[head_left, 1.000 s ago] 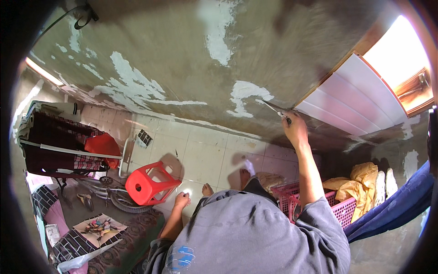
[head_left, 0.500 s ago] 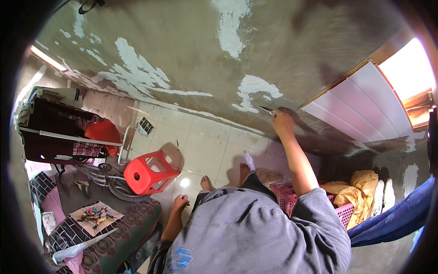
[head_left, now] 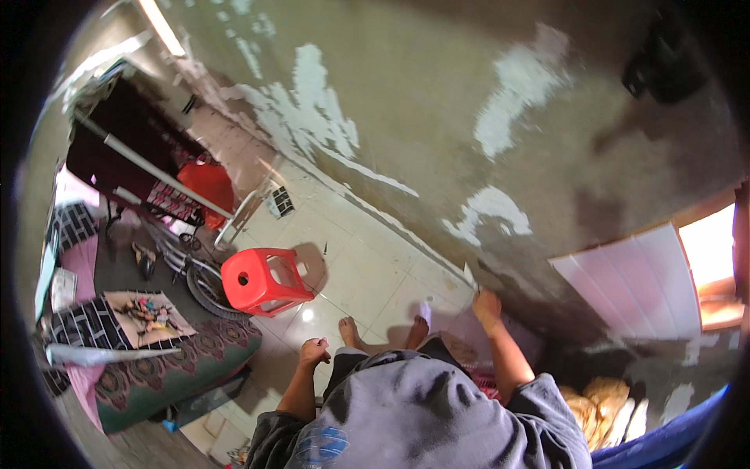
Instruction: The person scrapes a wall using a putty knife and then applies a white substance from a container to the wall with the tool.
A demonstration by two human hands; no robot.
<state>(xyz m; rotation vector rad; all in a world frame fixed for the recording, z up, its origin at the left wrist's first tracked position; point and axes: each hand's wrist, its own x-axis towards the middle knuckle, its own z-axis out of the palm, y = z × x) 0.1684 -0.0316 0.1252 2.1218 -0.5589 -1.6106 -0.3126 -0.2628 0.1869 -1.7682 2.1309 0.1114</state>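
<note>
My right hand (head_left: 487, 305) is closed round a putty knife (head_left: 469, 273), its pale blade pointing up toward the foot of the wall. Beyond the blade, the grey plastered wall (head_left: 406, 109) carries several rough white filler patches. The nearest is a curved patch (head_left: 492, 209), apart from the knife. My left hand (head_left: 315, 351) hangs low by my left side with its fingers curled; whatever may be inside them is hidden.
A red plastic stool (head_left: 262, 283) stands on the tiled floor (head_left: 351, 242) to my left. Beside it are a bicycle wheel (head_left: 205, 285) and a patterned mattress (head_left: 211, 352). A white panel (head_left: 633, 281) leans by the bright opening at right, above yellow cloth (head_left: 598, 410).
My right hand with the putty knife has dropped away from the curved white patch toward the wall's foot. The whole view has turned, so the wall and room appear rotated.
</note>
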